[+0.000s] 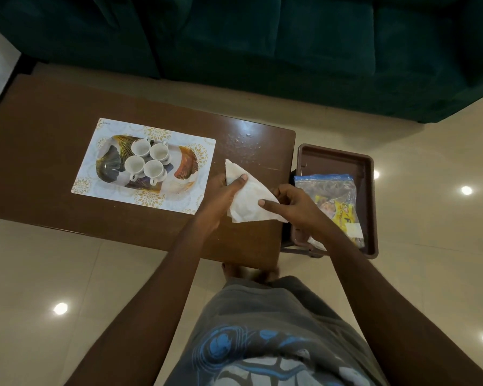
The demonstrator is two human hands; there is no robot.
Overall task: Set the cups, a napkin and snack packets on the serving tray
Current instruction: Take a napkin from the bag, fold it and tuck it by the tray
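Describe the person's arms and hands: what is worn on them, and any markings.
The left arm and right arm are bare along all their visible length; no sleeves show. The left hand and right hand have no gloves, rings, watch or bands that I can see. The only clothing in view is a grey shirt with a blue and pale swirl print.

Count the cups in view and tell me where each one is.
4, all on the serving tray, clustered two by two: back-left cup, back-right cup, front-left cup, front-right cup. None looks hidden.
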